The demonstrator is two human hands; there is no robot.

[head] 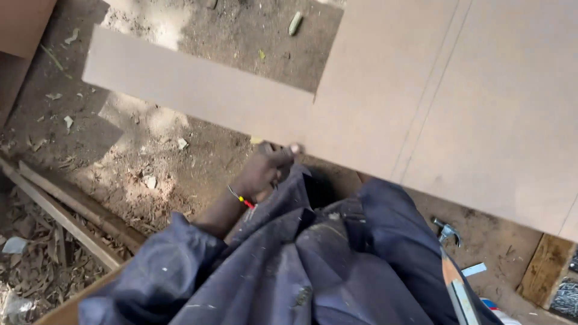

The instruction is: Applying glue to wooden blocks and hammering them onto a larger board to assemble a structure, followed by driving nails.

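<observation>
Your left hand (265,171) curls its fingers (283,157) on the near edge of the brown board (421,90); a hammer (448,241) lies beside that board.

One hand (265,171), one large brown board (385,90), one hammer (448,253), one wrist bracelet (241,198), two long wooden strips (60,207) on the dirt

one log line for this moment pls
left hand: gripping edge of fibreboard sheet | right hand: not in view | hammer: lying on dirt ground
</observation>
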